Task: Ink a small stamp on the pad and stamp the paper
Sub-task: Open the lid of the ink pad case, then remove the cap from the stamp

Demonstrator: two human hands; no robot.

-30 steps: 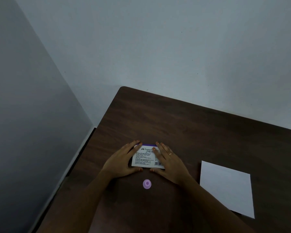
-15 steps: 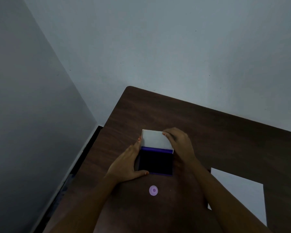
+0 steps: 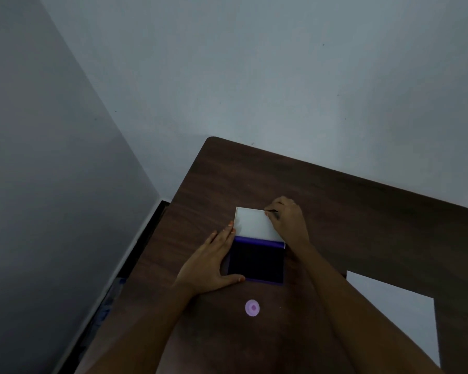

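The ink pad (image 3: 256,263) lies open on the dark wooden table (image 3: 362,211), its dark purple surface facing up. Its white lid (image 3: 254,224) is folded back on the far side. My left hand (image 3: 212,261) lies flat against the pad's left edge, thumb at the near corner. My right hand (image 3: 288,218) grips the lid's far right corner. A small round pink stamp (image 3: 252,308) stands on the table just in front of the pad, untouched. The white paper (image 3: 395,309) lies to the right, partly behind my right forearm.
The table sits in a room corner, with grey walls close to the left and behind. A dark gap (image 3: 135,255) runs between the table's left edge and the wall.
The pad was closed with both hands on it. My right hand has since swung the lid up and back, laying it nearly flat, while my left hand stayed at the pad's left side.
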